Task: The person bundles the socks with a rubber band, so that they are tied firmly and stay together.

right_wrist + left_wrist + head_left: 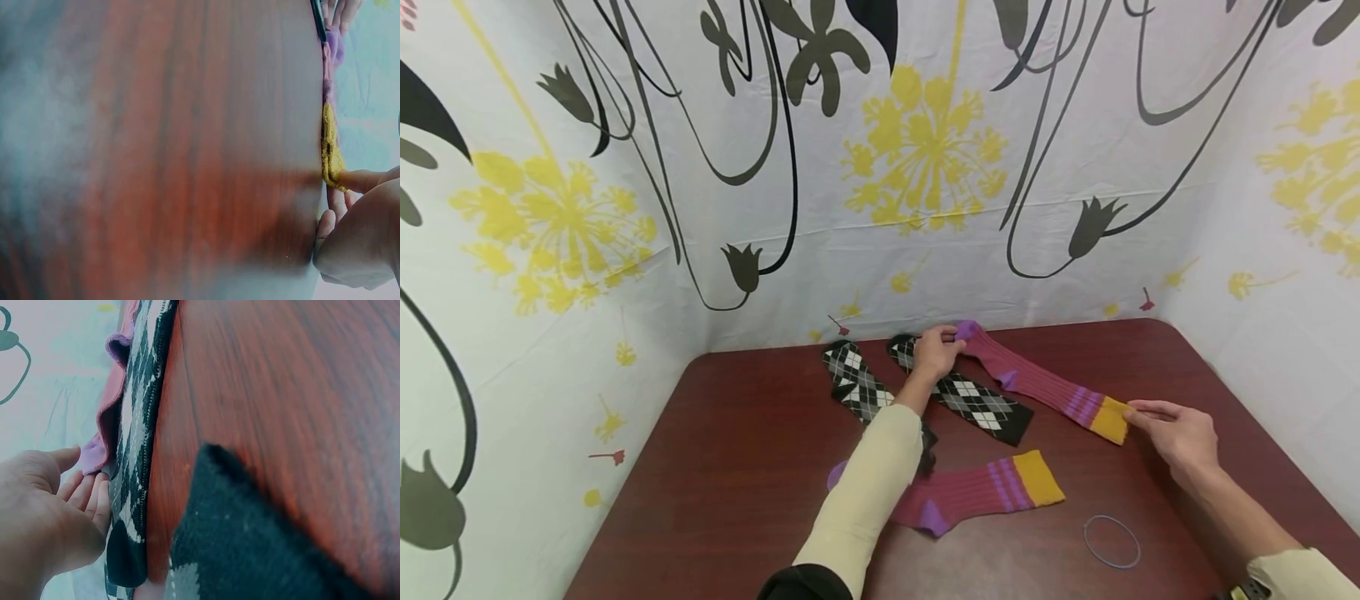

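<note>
Two argyle socks (pixel 859 379) lie slantwise on the table (pixel 700 467). Just past them, the left hand (pixel 934 354) pinches a ribbed pink sock (pixel 1037 383) at its purple toe (pixel 967 328); its mate (pixel 970 492) lies nearer the person, near a thin ring (pixel 1138 550). The right hand (pixel 1180 433) pinches the yellow cuff (pixel 1108 419).

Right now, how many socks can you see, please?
4: one pink sock at back right, another pink sock in front, one argyle sock at back left, another argyle sock beside it. The left sleeve could hide more.
</note>
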Demonstrator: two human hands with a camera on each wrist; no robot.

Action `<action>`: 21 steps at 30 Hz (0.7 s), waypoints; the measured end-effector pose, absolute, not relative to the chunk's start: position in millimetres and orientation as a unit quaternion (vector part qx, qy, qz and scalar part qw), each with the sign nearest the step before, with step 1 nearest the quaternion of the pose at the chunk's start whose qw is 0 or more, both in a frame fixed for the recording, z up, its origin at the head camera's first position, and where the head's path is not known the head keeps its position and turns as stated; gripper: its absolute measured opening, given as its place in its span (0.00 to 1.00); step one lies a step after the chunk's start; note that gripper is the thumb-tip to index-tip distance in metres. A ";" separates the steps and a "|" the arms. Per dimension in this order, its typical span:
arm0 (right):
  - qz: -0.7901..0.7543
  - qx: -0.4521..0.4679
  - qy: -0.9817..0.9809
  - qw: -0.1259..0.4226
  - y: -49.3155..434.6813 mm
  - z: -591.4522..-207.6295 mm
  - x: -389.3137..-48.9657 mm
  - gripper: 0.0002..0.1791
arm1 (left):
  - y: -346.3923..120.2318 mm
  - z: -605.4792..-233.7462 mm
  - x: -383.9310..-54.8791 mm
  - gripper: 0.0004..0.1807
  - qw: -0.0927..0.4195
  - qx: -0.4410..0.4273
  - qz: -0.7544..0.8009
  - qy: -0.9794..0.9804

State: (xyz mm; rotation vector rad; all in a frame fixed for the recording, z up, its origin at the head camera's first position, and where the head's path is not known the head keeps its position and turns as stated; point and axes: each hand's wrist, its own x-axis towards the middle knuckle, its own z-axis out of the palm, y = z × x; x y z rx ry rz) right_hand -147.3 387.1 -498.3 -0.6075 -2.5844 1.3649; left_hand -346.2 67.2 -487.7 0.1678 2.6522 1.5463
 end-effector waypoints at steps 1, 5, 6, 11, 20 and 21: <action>0.456 -0.202 -0.863 0.077 387.1 -498.0 -147.2 0.29 | 67.5 -487.7 -346.6 0.16 0.029 0.050 0.503 0.863; 0.451 -0.206 -0.865 0.071 387.2 -496.1 -147.1 0.29 | 68.8 -487.9 -347.2 0.13 0.004 0.034 0.496 0.868; 0.451 -0.210 -0.865 0.068 387.3 -495.3 -147.0 0.29 | 69.2 -488.2 -347.2 0.12 -0.003 0.032 0.493 0.870; 0.452 -0.221 -0.862 0.056 388.1 -489.8 -148.2 0.30 | 70.3 -489.3 -349.0 0.07 -0.035 0.017 0.482 0.875; 0.463 -0.219 -0.856 0.061 388.1 -489.5 -147.7 0.29 | 69.7 -485.3 -345.5 0.07 -0.058 0.024 0.474 0.878; 0.467 -0.216 -0.855 0.063 388.1 -489.4 -147.6 0.29 | 69.3 -484.1 -345.2 0.08 -0.057 0.028 0.473 0.879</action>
